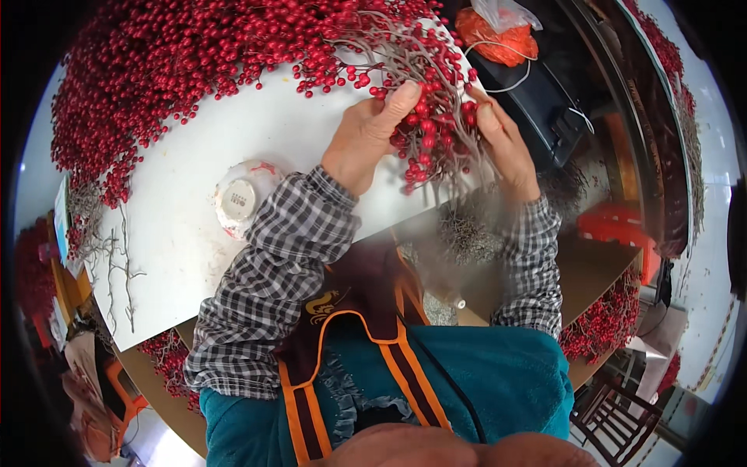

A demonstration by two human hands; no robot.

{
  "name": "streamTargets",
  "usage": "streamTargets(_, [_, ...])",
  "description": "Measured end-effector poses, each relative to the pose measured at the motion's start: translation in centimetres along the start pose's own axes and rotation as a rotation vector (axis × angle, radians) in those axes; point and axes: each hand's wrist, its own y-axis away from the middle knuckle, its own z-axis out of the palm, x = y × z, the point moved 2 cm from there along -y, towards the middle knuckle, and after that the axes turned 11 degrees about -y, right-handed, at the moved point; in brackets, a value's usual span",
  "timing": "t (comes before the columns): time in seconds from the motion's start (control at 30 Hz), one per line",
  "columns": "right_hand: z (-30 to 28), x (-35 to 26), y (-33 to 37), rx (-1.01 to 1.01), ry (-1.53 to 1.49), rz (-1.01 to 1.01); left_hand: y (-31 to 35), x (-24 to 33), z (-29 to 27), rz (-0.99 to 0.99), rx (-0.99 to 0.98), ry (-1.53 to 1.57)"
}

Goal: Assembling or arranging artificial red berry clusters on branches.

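Between my two hands is a bunch of red berry branches [436,128] with grey-brown twisted stems, over the right edge of the white table [257,117]. My left hand [369,132] is closed on the bunch from the left, its thumb pointing up and its fingers partly behind the berries. On the right side my right hand [504,140] grips the stems with thumb and fingers; its fingertips are partly hidden. A large heap of red berry branches [156,70] covers the table's far side. Near my left forearm an upturned bowl [237,194] sits on the table.
Bare twigs [124,272] lie at the table's left corner. Beyond the right edge are a red mesh bundle [498,39] and a black case-like object [537,117]. Cardboard [595,272] and more berry branches [603,319] lie lower right, near a red stool [618,226] and a dark wooden chair [618,416].
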Motion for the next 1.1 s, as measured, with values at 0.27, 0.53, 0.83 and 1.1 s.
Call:
streamTargets(0.27, [3.7, 1.1, 4.8, -0.035, -0.422, -0.017, 0.9, -0.2, 0.3, -0.028, -0.134, 0.093])
streamTargets(0.53, [5.1, -0.5, 8.9, 0.176, -0.274, -0.336, 3.2, 1.5, 1.8, 0.135, -0.160, -0.028])
streamTargets(0.83, [13.4, -7.3, 8.1, -0.071, 0.145, -0.648, 10.3, 6.3, -6.2, 0.334, -0.045, 0.104])
streamTargets(1.1, [20.1, -8.8, 10.7, -0.407, 0.025, -0.495, 17.9, 3.7, -10.2, 0.347, 0.231, 0.062])
